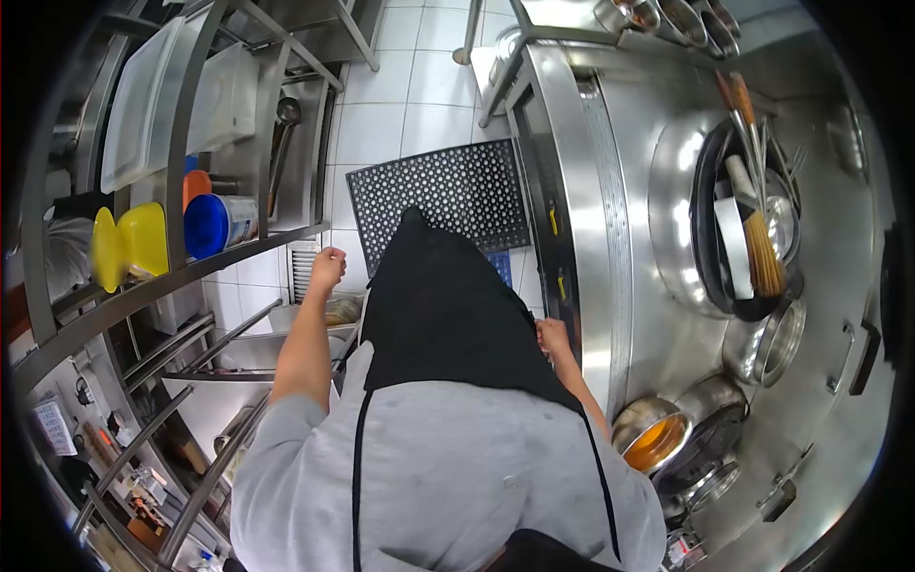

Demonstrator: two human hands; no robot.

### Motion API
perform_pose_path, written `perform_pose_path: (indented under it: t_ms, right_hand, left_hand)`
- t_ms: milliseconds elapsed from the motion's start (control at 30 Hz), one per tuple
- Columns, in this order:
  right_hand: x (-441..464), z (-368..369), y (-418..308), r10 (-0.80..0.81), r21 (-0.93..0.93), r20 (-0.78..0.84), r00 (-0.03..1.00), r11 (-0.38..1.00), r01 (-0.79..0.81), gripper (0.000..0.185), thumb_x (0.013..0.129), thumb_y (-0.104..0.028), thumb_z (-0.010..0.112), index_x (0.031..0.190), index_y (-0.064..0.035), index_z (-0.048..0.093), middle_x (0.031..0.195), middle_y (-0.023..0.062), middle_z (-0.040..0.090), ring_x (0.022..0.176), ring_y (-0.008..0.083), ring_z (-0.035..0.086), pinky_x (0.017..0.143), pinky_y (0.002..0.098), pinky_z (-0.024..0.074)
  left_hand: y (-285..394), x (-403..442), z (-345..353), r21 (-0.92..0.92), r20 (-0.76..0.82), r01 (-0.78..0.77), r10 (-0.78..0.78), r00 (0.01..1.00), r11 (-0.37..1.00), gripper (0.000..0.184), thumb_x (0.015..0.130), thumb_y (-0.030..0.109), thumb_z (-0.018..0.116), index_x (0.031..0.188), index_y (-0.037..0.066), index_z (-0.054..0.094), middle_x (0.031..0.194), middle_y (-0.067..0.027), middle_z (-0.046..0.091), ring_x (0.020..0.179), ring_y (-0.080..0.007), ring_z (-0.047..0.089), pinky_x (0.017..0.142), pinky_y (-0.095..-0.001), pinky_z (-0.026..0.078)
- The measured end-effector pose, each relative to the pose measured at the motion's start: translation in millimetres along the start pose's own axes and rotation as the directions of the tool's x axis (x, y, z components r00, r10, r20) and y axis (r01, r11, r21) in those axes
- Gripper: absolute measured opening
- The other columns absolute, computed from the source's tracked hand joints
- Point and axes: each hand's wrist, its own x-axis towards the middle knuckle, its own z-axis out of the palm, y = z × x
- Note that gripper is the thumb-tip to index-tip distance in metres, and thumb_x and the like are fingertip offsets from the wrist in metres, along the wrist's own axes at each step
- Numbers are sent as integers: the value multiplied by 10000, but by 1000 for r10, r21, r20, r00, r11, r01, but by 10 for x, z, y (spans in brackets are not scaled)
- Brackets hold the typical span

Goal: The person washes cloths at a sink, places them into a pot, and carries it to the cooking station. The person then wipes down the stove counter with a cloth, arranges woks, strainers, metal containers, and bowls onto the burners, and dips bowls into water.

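Leftmost, well apart from the black apron (438, 305), stands a metal rack (114, 319). On it are clear plastic boxes (143, 105), a bright yellow container (143, 240) and, nearer the apron, a tub (208, 227) with its blue end facing the camera. A ladle (289, 111) shows at the rack's side toward the apron, farther from the person.

The left hand (330, 271) is out to the left of the apron, apart from it, its fingers drawn in to a loose fist; no object shows in it. The apron itself hangs down the person's front over a grey shirt (457, 439), between the two hands. Past its far end lies a black perforated mat (438, 181) on white floor tiles.

The right hand (551, 340) is at the apron's right edge, fingers bent inward; I cannot tell whether it touches or grips the cloth.

Right of the apron runs a steel counter (629, 238). Close to its apron side sits a pot (620, 429) with orange contents. Farther right of the apron, a large steel bowl (672, 238) bears a dark pan (710, 257) with a bristled brush (761, 253) in it.
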Motion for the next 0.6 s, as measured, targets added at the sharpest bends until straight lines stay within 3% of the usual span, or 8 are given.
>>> perform_pose_path:
  t_ms: [133,167,267,300,333,433,533,600]
  right_hand:
    - [-195,-68,269,-53,-107,-13,998,993,52,226,869,-265,620,758,-67,619,643,41,615,540,139,600,444,296,482]
    - [-228,-92,290,-39,-98,-28,999,995,36,225,872,-263,618,760,-68,619,642,40,614,539,139,598,447,300,483]
    - [250,-13,786,66,35,-20,998,997,-65,218,881,-256,612,768,-71,624,640,33,610,533,140,588,459,316,487]
    - [315,9,880,121,100,-9,993,988,-120,216,884,-253,611,770,-71,626,640,31,609,530,140,584,463,321,489]
    - [364,-37,986,92,85,-9,996,992,-91,207,885,-252,613,782,-73,630,643,31,611,536,141,586,466,324,489]
    - [113,-129,588,0,69,-10,1000,998,1,182,887,-247,621,818,-80,641,651,31,618,551,142,594,473,333,491]
    - [49,-29,345,62,-13,-106,992,998,-64,178,885,-241,623,829,-74,649,665,38,632,567,145,609,471,326,494]
    - [89,85,291,123,91,-105,987,989,-114,214,868,-227,628,767,-40,655,658,70,641,546,160,616,463,323,498]
  left_hand:
    - [135,-259,261,90,112,18,-28,993,996,135,922,168,541,1019,93,597,737,-5,591,624,-112,572,534,-284,441]
    - [161,-199,289,139,126,35,-53,991,990,135,925,185,549,1018,99,597,735,-6,597,633,-118,580,551,-298,451]
    - [248,35,312,102,60,-48,42,997,994,121,879,184,591,920,76,626,646,-27,605,515,-130,566,431,-281,422]
    - [298,99,291,180,58,-78,69,996,981,128,918,195,564,975,90,611,707,-6,593,605,-115,568,513,-283,440]
    - [355,168,279,201,28,-114,110,994,973,124,912,188,564,944,81,619,689,-4,587,579,-113,556,483,-277,427]
    - [596,289,307,202,3,-127,129,992,971,118,903,158,558,940,68,624,678,-7,584,571,-113,552,470,-277,418]
    - [887,436,279,240,66,-221,211,975,945,120,897,146,562,943,59,631,680,-12,589,574,-113,555,466,-274,417]
    - [996,717,251,294,106,-274,254,962,916,139,902,147,571,933,27,633,663,-27,594,552,-115,557,461,-274,422]
